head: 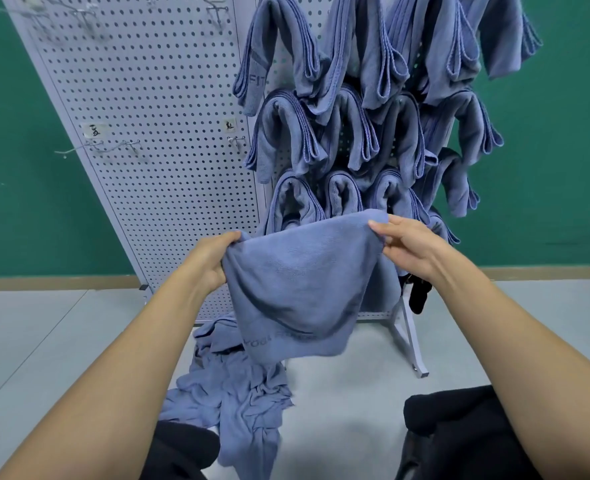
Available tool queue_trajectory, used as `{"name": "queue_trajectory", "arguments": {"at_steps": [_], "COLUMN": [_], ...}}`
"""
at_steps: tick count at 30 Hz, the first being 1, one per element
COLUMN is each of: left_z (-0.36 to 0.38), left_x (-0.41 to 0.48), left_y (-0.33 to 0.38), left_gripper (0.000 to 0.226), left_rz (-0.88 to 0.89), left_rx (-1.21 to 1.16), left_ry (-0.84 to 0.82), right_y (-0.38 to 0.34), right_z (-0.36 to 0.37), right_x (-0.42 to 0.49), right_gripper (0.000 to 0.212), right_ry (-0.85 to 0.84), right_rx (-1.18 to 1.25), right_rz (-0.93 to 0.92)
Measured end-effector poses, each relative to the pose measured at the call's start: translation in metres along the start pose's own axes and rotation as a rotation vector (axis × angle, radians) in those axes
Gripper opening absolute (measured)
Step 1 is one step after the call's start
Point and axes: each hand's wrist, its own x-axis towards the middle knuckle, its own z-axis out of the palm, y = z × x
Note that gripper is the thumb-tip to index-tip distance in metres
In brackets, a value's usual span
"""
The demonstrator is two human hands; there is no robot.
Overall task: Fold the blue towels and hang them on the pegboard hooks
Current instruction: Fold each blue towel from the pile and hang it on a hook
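Head view: bare hooks (127, 147) jut from the pegboard (169, 98) at far left. Nearer, the left hand (214, 259) pinches 1 upper corner of a blue towel (300, 285); the right hand (404, 249) pinches the other. It sags soft and light, so corners look the best grip. Folded towels (373, 98) hang far right.

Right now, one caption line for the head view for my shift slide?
Both hands, left and right, hold a blue towel before the half-filled pegboard; more towels lie on the floor.
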Motion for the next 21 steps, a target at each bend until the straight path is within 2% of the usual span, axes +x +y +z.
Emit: {"name": "queue_trajectory", "arguments": {"at_steps": [2, 4, 8, 10, 15, 21], "left_z": [-0.004, -0.008, -0.017, -0.021, -0.026, -0.013], "left_x": [0.001, -0.002, -0.005, -0.004, 0.0, -0.014], "left_y": [0.001, 0.002, 0.008, 0.011, 0.018, 0.042], "left_gripper": [0.018, 0.012, 0.014, 0.017, 0.017, 0.011], "left_rz": [-0.091, -0.171, -0.212, -0.218, -0.198, -0.095], "left_rx": [-0.057, -0.14, -0.221, -0.268, -0.316, -0.336], "left_ry": [-0.059, -0.073, -0.18, -0.226, -0.253, -0.198], "right_y": [-0.001, -0.002, -0.002, -0.001, -0.008, -0.045], "right_z": [0.0, 0.001, -0.001, -0.005, -0.012, -0.003], "right_x": [-0.001, -0.005, -0.006, -0.003, 0.006, 0.004], "right_gripper": [0.018, 0.016, 0.015, 0.012, 0.02, 0.026], "right_ry": [-0.023, 0.027, 0.143, 0.205, 0.294, 0.3], "right_rx": [-0.069, -0.181, -0.507, -0.59, -0.496, -0.392], "right_rz": [-0.021, -0.051, -0.115, -0.155, -0.143, -0.164]}}
